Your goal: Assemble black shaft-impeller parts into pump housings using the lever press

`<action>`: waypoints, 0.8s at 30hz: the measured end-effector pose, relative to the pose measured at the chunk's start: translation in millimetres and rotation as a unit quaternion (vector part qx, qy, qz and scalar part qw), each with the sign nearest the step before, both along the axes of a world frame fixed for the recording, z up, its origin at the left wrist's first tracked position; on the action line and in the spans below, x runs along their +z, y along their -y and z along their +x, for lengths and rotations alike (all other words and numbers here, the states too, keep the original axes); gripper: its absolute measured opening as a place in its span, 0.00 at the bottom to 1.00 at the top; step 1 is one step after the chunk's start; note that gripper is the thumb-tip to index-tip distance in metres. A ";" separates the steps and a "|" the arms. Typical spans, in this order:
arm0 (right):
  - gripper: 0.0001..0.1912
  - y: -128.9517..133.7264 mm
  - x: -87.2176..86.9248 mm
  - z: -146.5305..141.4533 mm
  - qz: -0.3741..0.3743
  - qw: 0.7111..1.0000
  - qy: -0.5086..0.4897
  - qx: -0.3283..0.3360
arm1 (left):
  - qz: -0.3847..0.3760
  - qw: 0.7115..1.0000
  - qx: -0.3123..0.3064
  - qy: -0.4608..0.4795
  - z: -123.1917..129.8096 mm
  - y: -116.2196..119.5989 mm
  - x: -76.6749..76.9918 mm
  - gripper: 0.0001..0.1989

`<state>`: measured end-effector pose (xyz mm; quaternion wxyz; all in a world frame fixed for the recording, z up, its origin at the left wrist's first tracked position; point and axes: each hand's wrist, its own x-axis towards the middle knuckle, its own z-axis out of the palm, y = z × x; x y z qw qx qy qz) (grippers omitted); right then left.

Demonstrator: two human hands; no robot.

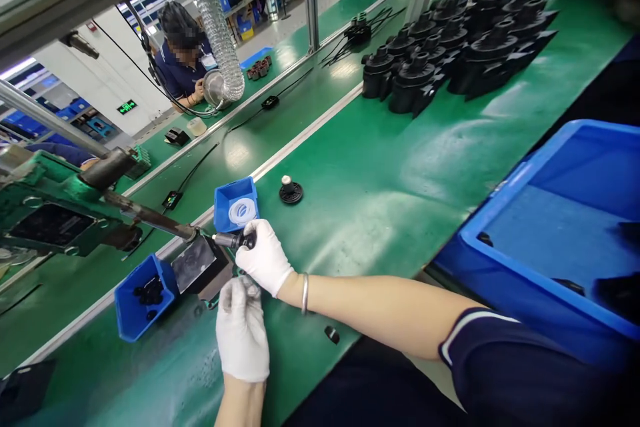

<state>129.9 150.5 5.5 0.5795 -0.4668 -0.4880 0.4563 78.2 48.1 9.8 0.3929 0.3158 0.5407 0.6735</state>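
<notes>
Our right hand (pixel 266 257) is closed round the part (pixel 229 240), just beside the block (pixel 195 265); our left hand (pixel 243 330) is curled nearby, its hold, if any, hidden; we should keep the part steady and both hands clear of the rod (pixel 150 215).

Gloved hands (pixel 243 340): 2, working
Held black cylinder (pixel 229 240): 1
Blue bench bins (pixel 129 323): 2
Big crate (pixel 525 233): 1
Flanged disc (pixel 291 193): 1
Loose piece (pixel 331 334): 1
Black housings (pixel 493 47): 10-plus, crowded!
</notes>
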 end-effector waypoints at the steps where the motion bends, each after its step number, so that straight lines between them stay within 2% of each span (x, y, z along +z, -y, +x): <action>1: 0.16 -0.9 -1.3 -0.9 -0.011 1.000 -0.004 -0.001 | 0.018 0.998 0.041 -0.049 -0.6 4.4 -4.1 0.13; 2: 0.16 -2.2 -2.5 -1.4 -0.016 1.000 -0.003 0.000 | 0.047 0.991 0.064 -0.108 -1.0 10.1 -8.0 0.13; 3: 0.16 -3.9 -3.5 -1.3 -0.016 1.000 -0.001 0.007 | 0.087 0.978 0.049 -0.185 -0.9 16.3 -11.3 0.12; 4: 0.17 -5.9 -4.4 -0.9 -0.012 1.000 -0.001 0.017 | 0.135 0.950 -0.010 -0.282 -0.2 22.1 -13.7 0.12; 5: 0.17 -8.1 -5.0 -0.1 -0.005 1.000 -0.005 0.027 | 0.181 0.899 -0.110 -0.382 1.1 26.5 -15.1 0.12; 6: 0.17 -10.3 -5.4 0.7 0.003 0.999 -0.012 0.035 | 0.218 0.824 -0.232 -0.469 3.0 29.0 -15.6 0.13; 7: 0.17 -12.5 -5.6 1.6 0.011 0.999 -0.021 0.039 | 0.242 0.724 -0.345 -0.546 5.5 29.3 -15.7 0.14; 8: 0.17 -14.5 -5.5 2.4 0.016 0.999 -0.029 0.039 | 0.248 0.629 -0.429 -0.599 8.1 27.6 -15.6 0.16; 9: 0.18 -16.2 -5.0 3.2 0.019 0.999 -0.035 0.037 | 0.240 0.568 -0.475 -0.628 10.5 24.5 -15.7 0.18; 10: 0.18 -17.6 -4.2 4.0 0.019 0.998 -0.036 0.037 | 0.224 0.536 -0.495 -0.646 12.4 20.7 -16.3 0.18; 11: 0.17 -18.8 -3.1 4.8 0.019 0.998 -0.032 0.041 | 0.206 0.525 -0.504 -0.654 13.5 16.8 -17.3 0.16; 13: 0.16 -20.7 -0.9 6.4 0.027 0.998 -0.019 0.060 | 0.179 0.533 -0.507 -0.654 12.2 11.4 -20.5 0.12; 15: 0.16 -22.0 0.5 7.5 0.044 0.996 -0.010 0.077 | 0.174 0.562 -0.491 -0.643 6.5 10.7 -23.5 0.09; 19: 0.15 -22.6 -0.3 5.5 0.072 0.993 0.010 0.092 | 0.172 0.657 -0.415 -0.606 -16.9 23.9 -23.6 0.13; 22: 0.18 -20.5 -1.6 0.3 0.068 0.993 0.046 0.086 | 0.123 0.735 -0.314 -0.588 -41.7 47.0 -20.2 0.14; 24: 0.18 -18.4 -3.0 -3.7 0.065 0.993 0.069 0.075 | 0.094 0.765 -0.240 -0.590 -58.8 68.2 -19.2 0.13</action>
